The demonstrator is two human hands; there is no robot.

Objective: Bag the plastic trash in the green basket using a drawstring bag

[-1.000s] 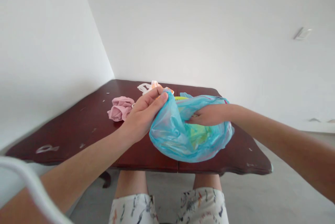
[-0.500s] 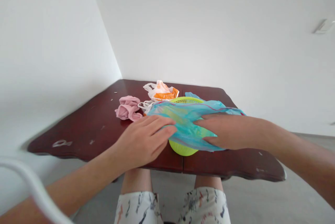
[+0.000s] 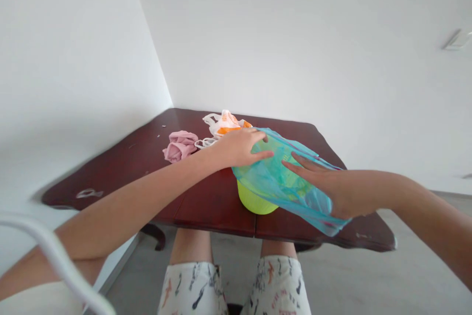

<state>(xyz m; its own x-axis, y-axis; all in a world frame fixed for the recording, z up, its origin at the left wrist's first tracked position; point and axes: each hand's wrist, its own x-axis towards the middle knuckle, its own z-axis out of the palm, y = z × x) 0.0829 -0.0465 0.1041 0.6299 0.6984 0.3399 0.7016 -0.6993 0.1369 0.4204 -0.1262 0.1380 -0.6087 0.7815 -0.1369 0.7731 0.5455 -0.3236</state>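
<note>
A translucent blue plastic bag (image 3: pixel 280 182) lies spread over a lime-green plastic basket (image 3: pixel 254 199), whose rim it hides. The bag hangs past the basket on the right. My left hand (image 3: pixel 243 148) is at the bag's far left edge, thumb and fingers apart. Lying on the bag's right part is my right hand (image 3: pixel 322 185), fingers stretched toward the basket. Just behind my left hand sits a crumpled white and orange plastic bag (image 3: pixel 226 122) with loop handles. The inside of the basket shows only faintly through the blue film.
A crumpled pink cloth (image 3: pixel 180 145) is on the dark red wooden table (image 3: pixel 217 197), left of the bags. White walls (image 3: pixel 295 49) border the table's back and left side. A white curved cable or tube (image 3: pixel 44 251) crosses the lower left.
My left hand has moved away from me and to the right, to the bag's far edge. The blue bag has shifted right and toward me; my right hand has slid slightly right.
</note>
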